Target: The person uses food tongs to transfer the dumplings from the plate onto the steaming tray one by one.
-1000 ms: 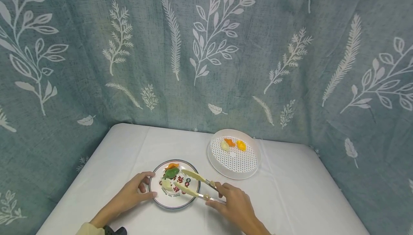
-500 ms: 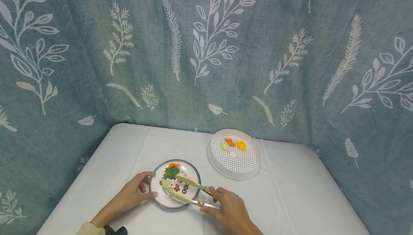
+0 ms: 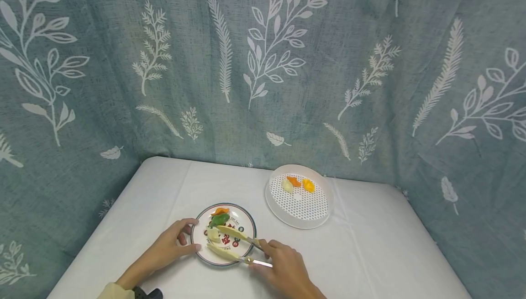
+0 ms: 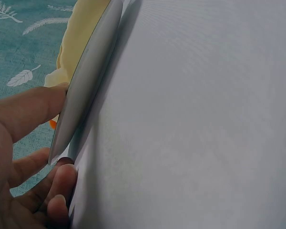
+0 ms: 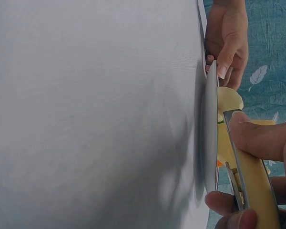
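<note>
In the head view a round plate (image 3: 243, 214) with a dark rim and red print rests on the white table. My left hand (image 3: 174, 239) holds its left edge; in the left wrist view the thumb (image 4: 33, 109) lies against the rim. Tongs (image 3: 223, 251) with pale yellow tips are gripped in my right hand (image 3: 283, 264). Their spread tips lie on either side of a pale cream food piece (image 3: 213, 233), which also shows above the plate edge in the right wrist view. Behind it on the plate are a green piece (image 3: 219, 219) and an orange piece (image 3: 220, 211).
A white round tray with a perforated base (image 3: 306, 207) stands behind and right of the plate. On it lie a pale piece (image 3: 287, 186), an orange piece (image 3: 293, 181) and a yellow piece (image 3: 308, 185). A patterned teal curtain (image 3: 230, 121) hangs behind the table.
My right hand has moved left, carrying the tongs further over the plate, so their tips now straddle the pale piece. The left hand and plate stay in place.
</note>
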The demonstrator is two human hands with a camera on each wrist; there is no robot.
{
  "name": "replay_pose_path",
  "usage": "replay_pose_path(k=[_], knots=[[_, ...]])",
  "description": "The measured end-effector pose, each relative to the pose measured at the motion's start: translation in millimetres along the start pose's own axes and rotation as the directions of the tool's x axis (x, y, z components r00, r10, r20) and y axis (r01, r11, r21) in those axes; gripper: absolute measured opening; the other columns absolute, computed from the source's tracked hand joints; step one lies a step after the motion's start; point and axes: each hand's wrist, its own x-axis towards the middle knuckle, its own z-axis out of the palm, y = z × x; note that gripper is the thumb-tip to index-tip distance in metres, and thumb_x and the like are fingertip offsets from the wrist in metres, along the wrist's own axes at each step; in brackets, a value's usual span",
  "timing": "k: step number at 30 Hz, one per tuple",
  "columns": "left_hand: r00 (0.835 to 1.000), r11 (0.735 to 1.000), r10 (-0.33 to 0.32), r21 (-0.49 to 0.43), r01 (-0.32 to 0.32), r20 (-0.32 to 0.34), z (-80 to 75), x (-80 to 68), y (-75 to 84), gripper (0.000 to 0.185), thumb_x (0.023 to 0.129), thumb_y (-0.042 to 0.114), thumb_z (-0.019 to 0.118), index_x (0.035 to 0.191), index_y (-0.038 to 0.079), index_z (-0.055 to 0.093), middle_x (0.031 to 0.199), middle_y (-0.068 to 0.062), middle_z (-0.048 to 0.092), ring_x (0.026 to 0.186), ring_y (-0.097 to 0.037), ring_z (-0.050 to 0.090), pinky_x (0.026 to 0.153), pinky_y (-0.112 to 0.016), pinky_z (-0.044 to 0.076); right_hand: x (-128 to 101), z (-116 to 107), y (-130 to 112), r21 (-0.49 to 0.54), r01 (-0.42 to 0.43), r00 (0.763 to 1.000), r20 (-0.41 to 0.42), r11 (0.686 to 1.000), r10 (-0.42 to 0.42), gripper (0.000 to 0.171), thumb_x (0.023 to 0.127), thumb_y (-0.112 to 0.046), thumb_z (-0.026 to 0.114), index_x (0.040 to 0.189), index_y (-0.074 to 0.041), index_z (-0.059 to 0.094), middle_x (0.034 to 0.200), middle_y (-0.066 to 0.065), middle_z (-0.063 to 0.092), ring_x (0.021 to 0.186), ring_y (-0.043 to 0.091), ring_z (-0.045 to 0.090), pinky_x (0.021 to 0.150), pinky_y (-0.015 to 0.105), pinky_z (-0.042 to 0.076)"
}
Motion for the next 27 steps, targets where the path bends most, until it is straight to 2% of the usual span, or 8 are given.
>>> replay_pose_path(k=[13,20,27], knots=[[1.000,1.000,-0.007,0.014,0.007,0.002,0.8,1.5,-0.4,0.081,0.072,0.040,0.093,0.141,0.014,0.057,0.112,0.000,0.059,0.085,-0.017,0.050,0.068,-0.034,0.045,5.7,11.9,-1.9,0.019,-0.018,1.000,0.008,1.000,0.018,0.065,0.089,-0.065,0.068,0.125,-0.012,0.075,0.075,-0.016,0.051,0.062,0.002,0.041,0.055,0.025,0.036],[1.000,1.000,-0.011,0.015,0.011,-0.002,1.4,1.5,-0.4,0.081,0.072,0.040,0.093,0.141,0.015,0.057,0.112,0.001,0.059,0.085,-0.016,0.051,0.068,-0.034,0.045,4.8,16.2,1.8,0.041,-0.001,0.999,-0.039,0.999,0.003,0.061,0.088,-0.062,0.070,0.124,-0.014,0.076,0.074,-0.018,0.049,0.061,0.002,0.038,0.054,0.024,0.034],[1.000,1.000,-0.013,0.025,0.013,-0.003,0.4,2.3,1.2,0.083,0.071,0.041,0.093,0.141,0.014,0.057,0.111,0.001,0.059,0.084,-0.016,0.051,0.067,-0.034,0.045,4.9,12.7,4.3,0.051,-0.004,0.999,-0.042,0.999,0.006,0.061,0.088,-0.062,0.071,0.126,-0.015,0.075,0.072,-0.017,0.047,0.059,0.001,0.037,0.054,0.024,0.034]])
